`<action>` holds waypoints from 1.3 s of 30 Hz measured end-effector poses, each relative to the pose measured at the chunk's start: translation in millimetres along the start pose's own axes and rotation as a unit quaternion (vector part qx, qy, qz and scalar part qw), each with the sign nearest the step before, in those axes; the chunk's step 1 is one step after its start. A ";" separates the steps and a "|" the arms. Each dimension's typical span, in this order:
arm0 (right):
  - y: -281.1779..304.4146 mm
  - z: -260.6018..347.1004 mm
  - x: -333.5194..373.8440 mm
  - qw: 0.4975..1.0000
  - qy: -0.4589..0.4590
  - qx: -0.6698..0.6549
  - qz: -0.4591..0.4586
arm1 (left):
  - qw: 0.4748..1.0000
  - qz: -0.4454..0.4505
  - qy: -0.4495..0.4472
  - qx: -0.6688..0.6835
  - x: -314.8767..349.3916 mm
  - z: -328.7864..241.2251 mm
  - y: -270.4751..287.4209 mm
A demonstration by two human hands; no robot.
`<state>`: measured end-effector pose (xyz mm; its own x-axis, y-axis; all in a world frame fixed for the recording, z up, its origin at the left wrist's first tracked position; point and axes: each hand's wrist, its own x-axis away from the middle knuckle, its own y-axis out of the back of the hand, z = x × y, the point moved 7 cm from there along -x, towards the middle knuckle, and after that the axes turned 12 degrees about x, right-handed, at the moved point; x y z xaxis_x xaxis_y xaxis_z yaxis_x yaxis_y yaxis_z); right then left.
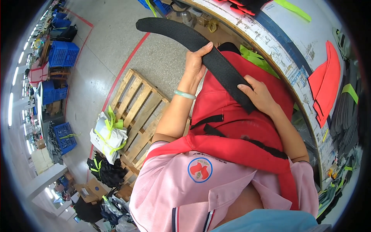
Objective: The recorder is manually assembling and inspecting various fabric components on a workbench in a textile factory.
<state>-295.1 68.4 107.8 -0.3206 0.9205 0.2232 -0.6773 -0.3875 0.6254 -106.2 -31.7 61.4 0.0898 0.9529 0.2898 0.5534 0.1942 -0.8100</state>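
A long curved strip of black mesh fabric (218, 63), shaped like a padded shoulder strap, stretches between my two hands above my red apron (210, 92). My left hand (196, 62) grips it around the middle, thumb on top and fingers mostly hidden underneath. Near the strip's lower end my right hand (258, 94) is closed on its edge, with the thumb pressed on the upper face. The strip's rounded far end points up and left, past my left hand, over the floor. A pale green bangle (184, 94) circles my left wrist.
To the right curves a worktable (284, 54) with red fabric pieces (326, 85) and a stack of dark grey pieces (344, 116). A wooden pallet (141, 110) lies at my left, beside a white bundle (110, 135) tied with yellow-green strips. Blue crates (63, 54) stand farther left.
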 end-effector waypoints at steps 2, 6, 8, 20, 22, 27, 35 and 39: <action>1.8 -1.8 0.3 1.000 -0.003 -0.005 0.000 | 0.999 0.015 -0.027 -0.022 2.2 -4.0 -15.2; 6.0 -4.6 -0.1 1.000 -0.004 0.027 -0.011 | 0.999 0.001 0.003 -0.034 -0.5 7.1 -7.3; 8.0 -12.8 -3.3 0.999 -0.015 0.030 -0.012 | 0.996 0.037 0.078 0.013 2.1 28.1 -8.3; -15.4 -8.4 -11.3 0.995 0.035 0.010 -0.089 | 0.994 -0.005 -0.105 -0.039 -54.1 -49.0 -29.4; -33.6 -18.0 -11.2 0.997 0.043 -0.015 -0.057 | 0.984 0.017 -0.172 -0.034 -73.2 -99.1 -46.9; -2.2 -14.7 -27.2 0.986 0.154 0.071 -0.005 | 0.944 0.061 -0.174 -0.274 -77.0 -133.2 -126.8; 114.1 28.4 -46.8 0.972 0.112 0.021 -0.203 | 0.745 0.367 0.147 -0.537 15.6 45.2 -114.2; 71.5 8.9 -21.0 0.945 0.165 0.110 -0.260 | 0.847 0.319 0.199 -0.376 28.5 88.6 -73.1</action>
<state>-330.9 21.8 154.5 -0.1960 0.9045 -0.3789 -0.6570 0.1657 0.7354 -217.4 1.9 83.7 0.7583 0.6246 0.1865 0.6448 -0.6766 -0.3556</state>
